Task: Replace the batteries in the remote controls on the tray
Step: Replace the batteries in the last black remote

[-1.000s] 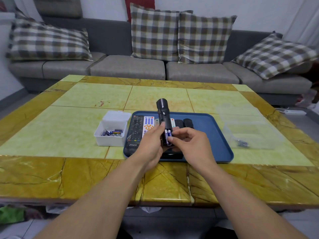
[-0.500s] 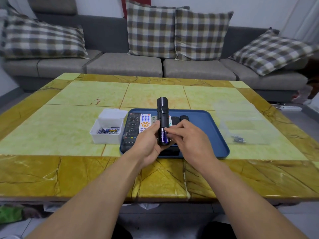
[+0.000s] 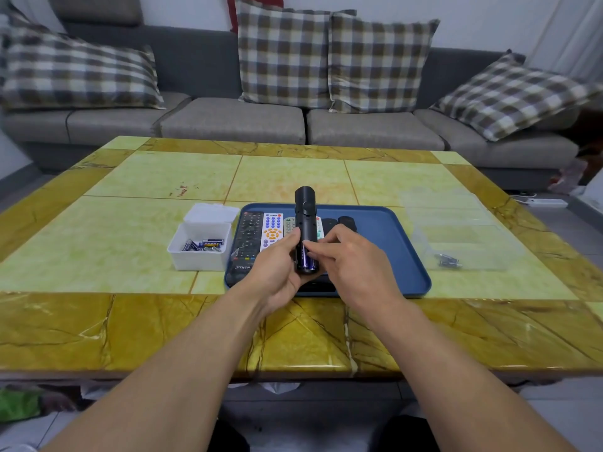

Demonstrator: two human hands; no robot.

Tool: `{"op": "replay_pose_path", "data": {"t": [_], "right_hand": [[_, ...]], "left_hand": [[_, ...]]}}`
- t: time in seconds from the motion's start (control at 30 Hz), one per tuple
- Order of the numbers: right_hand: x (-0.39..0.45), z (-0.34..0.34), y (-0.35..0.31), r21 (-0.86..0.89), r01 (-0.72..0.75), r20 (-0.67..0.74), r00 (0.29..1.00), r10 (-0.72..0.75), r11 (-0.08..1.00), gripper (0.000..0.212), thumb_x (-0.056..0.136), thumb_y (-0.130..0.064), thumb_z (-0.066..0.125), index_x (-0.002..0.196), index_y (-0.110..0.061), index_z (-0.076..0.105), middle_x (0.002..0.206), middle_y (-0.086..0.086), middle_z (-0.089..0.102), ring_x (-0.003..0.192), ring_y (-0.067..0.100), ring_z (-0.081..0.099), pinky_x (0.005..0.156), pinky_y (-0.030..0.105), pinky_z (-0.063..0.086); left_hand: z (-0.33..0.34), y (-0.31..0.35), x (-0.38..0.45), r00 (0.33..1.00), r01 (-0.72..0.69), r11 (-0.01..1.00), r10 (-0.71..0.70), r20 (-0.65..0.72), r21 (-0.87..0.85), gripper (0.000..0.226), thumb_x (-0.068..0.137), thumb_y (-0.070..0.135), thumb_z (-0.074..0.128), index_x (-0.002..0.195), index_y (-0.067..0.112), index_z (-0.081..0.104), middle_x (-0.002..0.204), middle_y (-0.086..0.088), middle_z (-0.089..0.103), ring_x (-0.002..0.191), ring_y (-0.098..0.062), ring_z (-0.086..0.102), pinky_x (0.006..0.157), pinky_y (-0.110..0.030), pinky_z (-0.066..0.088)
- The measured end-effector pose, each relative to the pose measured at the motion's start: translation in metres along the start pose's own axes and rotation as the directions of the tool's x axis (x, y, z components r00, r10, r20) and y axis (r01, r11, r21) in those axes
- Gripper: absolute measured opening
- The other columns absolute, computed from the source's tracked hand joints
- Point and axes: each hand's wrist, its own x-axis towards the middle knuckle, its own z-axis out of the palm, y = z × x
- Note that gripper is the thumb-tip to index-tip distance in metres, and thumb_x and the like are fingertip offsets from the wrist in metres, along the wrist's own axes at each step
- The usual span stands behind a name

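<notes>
Two hands meet above the blue tray's (image 3: 404,256) near edge: my left hand (image 3: 277,272) grips a black remote (image 3: 305,223) upright, long axis tilting away toward the sofa (image 3: 228,122). My right hand's fingertips (image 3: 311,247) now press the purple battery (image 3: 306,261), seated lower in the open compartment than a second ago. Other remotes (image 3: 261,233) lie on the tray beyond, the white battery box (image 3: 202,243) just left.

Blue tray (image 3: 404,256), black remote (image 3: 305,220)
</notes>
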Motion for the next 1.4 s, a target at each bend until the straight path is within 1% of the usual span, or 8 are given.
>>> {"op": "replay_pose_path", "data": {"t": [0.3,0.77,0.93,1.0,1.1,1.23,1.3,1.4], "right_hand": [[0.005,0.003,-0.005,0.140,-0.048,0.035,0.998,0.043,0.989,0.021,0.099,-0.029,0.057,0.104,-0.023,0.076,0.095,-0.006,0.059,0.091,0.014,0.057,0.076,0.036,0.050],[0.003,0.000,-0.008,0.373,-0.246,0.067,0.969,0.239,0.895,0.005,0.091,-0.023,0.071,0.095,-0.025,0.069,0.083,-0.014,0.067,0.076,-0.002,0.062,0.063,0.009,0.049],[-0.001,-0.001,-0.010,0.437,-0.295,0.093,0.954,0.284,0.850,0.016,0.087,-0.022,0.073,0.099,-0.030,0.067,0.081,-0.012,0.069,0.074,0.002,0.066,0.066,0.021,0.056],[0.001,-0.003,-0.009,0.582,-0.352,0.096,0.925,0.368,0.733,0.017,0.090,-0.016,0.069,0.101,-0.028,0.069,0.081,-0.008,0.073,0.071,0.006,0.069,0.068,0.028,0.059],[0.008,-0.014,-0.007,0.870,-0.413,0.245,0.836,0.491,0.269,0.026,0.094,-0.002,0.054,0.108,-0.014,0.071,0.076,0.007,0.071,0.061,0.020,0.066,0.062,0.032,0.058],[0.006,-0.020,-0.003,0.847,-0.527,0.496,0.738,0.457,-0.069,0.036,0.088,0.008,0.039,0.104,-0.003,0.069,0.066,0.005,0.048,0.052,0.014,0.043,0.047,0.024,0.035],[0.004,-0.017,-0.003,0.795,-0.607,0.545,0.720,0.429,0.008,0.032,0.087,0.003,0.040,0.097,-0.005,0.070,0.064,0.004,0.042,0.049,0.013,0.032,0.045,0.026,0.023],[0.001,-0.015,-0.004,0.631,-0.468,0.323,0.883,0.339,0.618,0.022,0.091,-0.016,0.055,0.087,-0.024,0.075,0.061,-0.005,0.059,0.052,0.017,0.051,0.049,0.035,0.042]], "left_hand": [[-0.003,-0.001,-0.002,1.000,0.002,0.994,-0.004,0.016,0.113,0.035,0.110,0.025,0.038,0.125,0.006,0.063,0.107,-0.014,0.071,0.086,-0.020,0.069,0.077,-0.038,0.062],[0.003,-0.005,-0.001,0.998,0.067,0.996,-0.068,0.014,0.061,0.037,0.109,0.023,0.040,0.140,0.005,0.051,0.103,-0.015,0.075,0.083,-0.020,0.075,0.067,-0.036,0.062],[0.006,-0.008,0.002,0.997,0.075,0.995,-0.075,-0.001,0.069,0.035,0.109,0.023,0.041,0.135,0.007,0.055,0.105,-0.017,0.072,0.081,-0.021,0.073,0.067,-0.036,0.062],[0.006,-0.007,0.002,0.998,0.066,0.995,-0.066,0.007,0.075,0.035,0.109,0.026,0.041,0.129,0.006,0.060,0.108,-0.017,0.071,0.084,-0.022,0.072,0.078,-0.039,0.062],[0.004,-0.005,0.004,0.997,0.072,0.995,-0.074,0.023,0.066,0.038,0.108,0.031,0.043,0.127,0.004,0.062,0.093,-0.014,0.070,0.077,-0.023,0.068,0.102,-0.050,0.052],[0.003,-0.003,0.004,0.995,0.093,0.995,-0.095,0.036,0.042,0.040,0.106,0.033,0.046,0.126,0.000,0.060,0.102,-0.019,0.067,0.084,-0.030,0.071,0.092,-0.047,0.058],[0.002,-0.003,0.004,0.996,0.088,0.995,-0.089,0.026,0.052,0.038,0.105,0.032,0.048,0.120,0.002,0.065,0.102,-0.018,0.068,0.087,-0.030,0.071,0.090,-0.046,0.059],[0.001,-0.003,0.006,0.996,0.081,0.994,-0.083,0.031,0.073,0.033,0.104,0.031,0.050,0.115,0.008,0.071,0.107,-0.014,0.072,0.100,-0.029,0.067,0.098,-0.045,0.055]]}}
